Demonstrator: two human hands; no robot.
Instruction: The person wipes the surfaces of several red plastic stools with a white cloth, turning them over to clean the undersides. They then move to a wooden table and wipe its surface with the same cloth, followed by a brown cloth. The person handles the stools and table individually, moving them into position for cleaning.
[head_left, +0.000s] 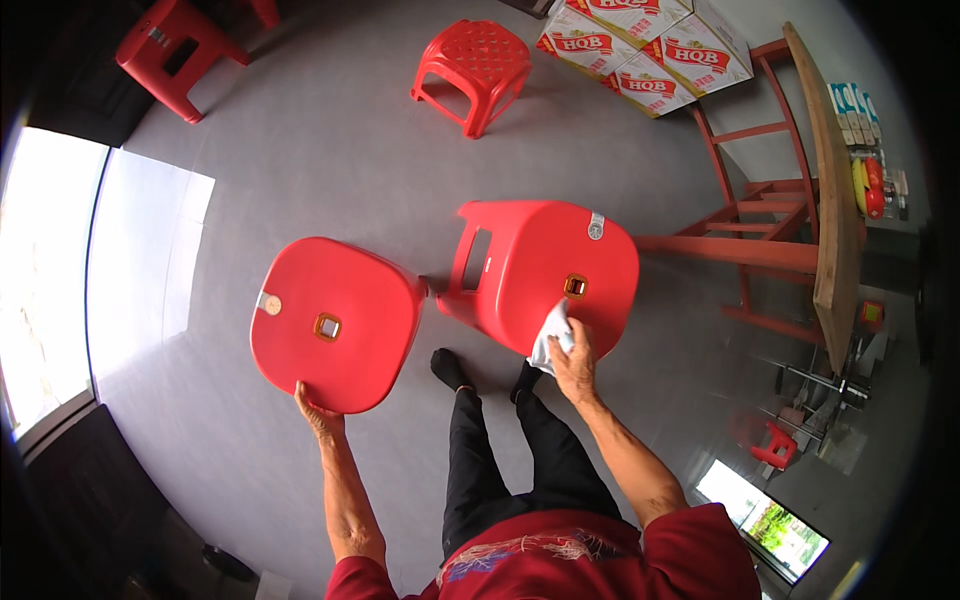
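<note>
Two red plastic stools stand in front of me. My left hand grips the near edge of the left stool, thumb on top of the seat and fingers under the rim. In my right hand a white cloth is bunched, and it lies against the near edge of the right stool. That stool's side, with a cut-out slot, faces left. Each seat has a small square hole with a gold-coloured rim and a round sticker near its edge.
A lattice-topped red stool stands farther ahead, another red stool at the far left. Stacked cartons are at the back right. Along the right runs a wooden table with a red frame. A bright screen is at lower right.
</note>
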